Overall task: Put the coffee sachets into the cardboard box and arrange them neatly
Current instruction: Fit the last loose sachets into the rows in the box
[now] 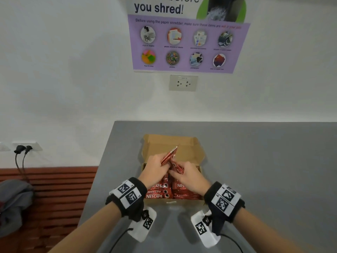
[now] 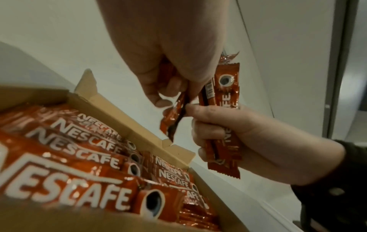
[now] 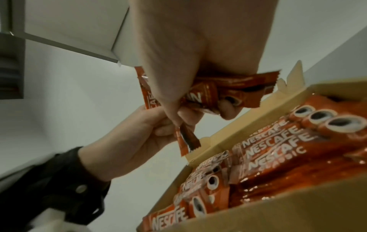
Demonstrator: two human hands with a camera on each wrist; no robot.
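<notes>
Nearest us, rows of red foil coffee sachets [image 1: 158,191] already lie flat in the open brown cardboard box [image 1: 196,157] on the grey table [image 1: 264,161]. Just above them the left hand [image 1: 155,168] grips a small bunch of sachets [image 1: 168,155] tilted up toward the raised lid, while the right hand [image 1: 191,177] curls around another few [image 1: 176,168], the two bunches touching. This looks like squaring up a handful; next, lay them level into the far rows.

The head view looks down from above at the box [image 1: 173,143] on the table [image 1: 264,161]; both wrist views look up close beside it.
</notes>
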